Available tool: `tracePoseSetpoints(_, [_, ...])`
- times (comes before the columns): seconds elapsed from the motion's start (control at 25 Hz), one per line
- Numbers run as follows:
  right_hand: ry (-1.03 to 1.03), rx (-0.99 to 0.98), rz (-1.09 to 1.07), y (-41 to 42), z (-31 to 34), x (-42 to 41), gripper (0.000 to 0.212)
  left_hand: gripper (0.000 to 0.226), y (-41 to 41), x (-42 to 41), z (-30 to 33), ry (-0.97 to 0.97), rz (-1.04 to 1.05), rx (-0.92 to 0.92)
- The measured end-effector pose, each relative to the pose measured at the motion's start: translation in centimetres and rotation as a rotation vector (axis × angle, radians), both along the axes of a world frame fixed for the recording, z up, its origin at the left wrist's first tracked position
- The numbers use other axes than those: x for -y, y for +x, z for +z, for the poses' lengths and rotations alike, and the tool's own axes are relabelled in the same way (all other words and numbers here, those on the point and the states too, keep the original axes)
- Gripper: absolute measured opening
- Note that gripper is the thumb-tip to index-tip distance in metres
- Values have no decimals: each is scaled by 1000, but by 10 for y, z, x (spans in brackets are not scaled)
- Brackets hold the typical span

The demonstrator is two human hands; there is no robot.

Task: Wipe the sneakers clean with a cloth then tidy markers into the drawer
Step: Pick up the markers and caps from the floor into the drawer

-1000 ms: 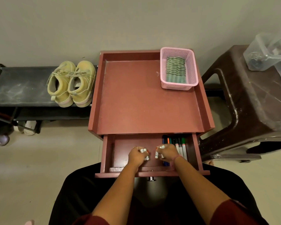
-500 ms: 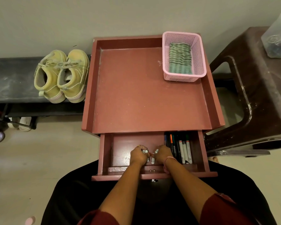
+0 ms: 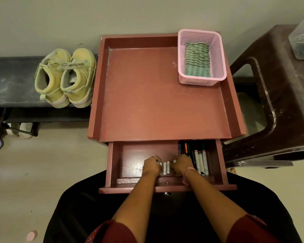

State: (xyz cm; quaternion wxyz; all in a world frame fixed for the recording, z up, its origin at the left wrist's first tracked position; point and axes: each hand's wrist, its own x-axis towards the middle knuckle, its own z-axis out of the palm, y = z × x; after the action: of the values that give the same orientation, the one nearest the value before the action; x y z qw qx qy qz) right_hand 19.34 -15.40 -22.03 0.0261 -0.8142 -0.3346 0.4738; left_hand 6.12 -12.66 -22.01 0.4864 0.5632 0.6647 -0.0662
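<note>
Head view: left hand (image 3: 150, 165) & right hand (image 3: 182, 164), fingers curled, bracket small batteries (image 3: 165, 167) in open drawer (image 3: 112, 165), apparently lining them up beside markers (image 3: 200, 160).

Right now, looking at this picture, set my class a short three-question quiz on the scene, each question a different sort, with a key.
1. True or false: the green striped cloth lies inside the pink basket.
2. Multiple choice: the yellow sneakers sit (A) in the drawer, (B) on the dark bench left of the red table, (C) in the basket.
3. Fill in: the markers lie at the ____ side of the open drawer, beside the right hand.

Key: 1 true; 2 B; 3 right.
</note>
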Motion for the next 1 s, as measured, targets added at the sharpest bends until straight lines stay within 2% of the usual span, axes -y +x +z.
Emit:
tracePoseSetpoints(0.2, [22,67,-26,9,-1,2,20,27,-1,0,-2,-9,-24,1])
tracePoseSetpoints(0.4, [-24,40,12,9,-1,0,12,28,2,1,-3,-13,-45,15])
tracePoseSetpoints(0.6, [-49,75,99,10,1,-3,32,32,2,1,-3,-10,-36,52])
tracePoseSetpoints(0.84, [-20,55,127,17,-1,-3,13,20,1,1,-5,-20,34,55])
tracePoseSetpoints(1.0, [-11,54,102,22,2,1,29,19,3,1,-5,-20,37,53])
